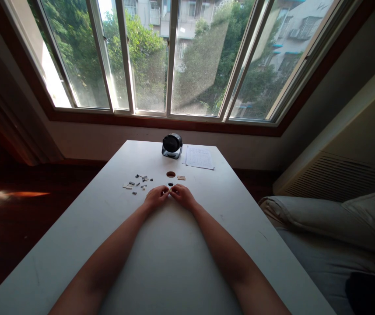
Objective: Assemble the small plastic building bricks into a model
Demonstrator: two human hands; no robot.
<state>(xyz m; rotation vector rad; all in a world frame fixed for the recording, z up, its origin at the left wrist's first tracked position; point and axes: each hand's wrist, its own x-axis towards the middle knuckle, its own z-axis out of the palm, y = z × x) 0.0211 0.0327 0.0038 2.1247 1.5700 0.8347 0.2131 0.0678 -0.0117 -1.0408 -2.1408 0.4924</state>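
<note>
Right, there's a tiny yellowish piece pinched between both hands, out in the middle of the white bench. The left hand and the right hand meet fingertip to fingertip over it, each grip closed on the piece from its own side, wrists resting on the bench, which looks like a way to steady something that small. What the piece is exactly, I can't make out from here.

Just beyond the fingers sits a small dark round part, and a little farther a brown disc with a tan studded plate beside it. Off to the left lies a scatter of small grey and dark bits, spread flat and apart, probably so each one can be picked out at a glance.

At the far edge stands a little black desk fan, a printed sheet of paper next to it. Behind that, the big window throws daylight across everything. A bed with a pillow sits off to the right.
</note>
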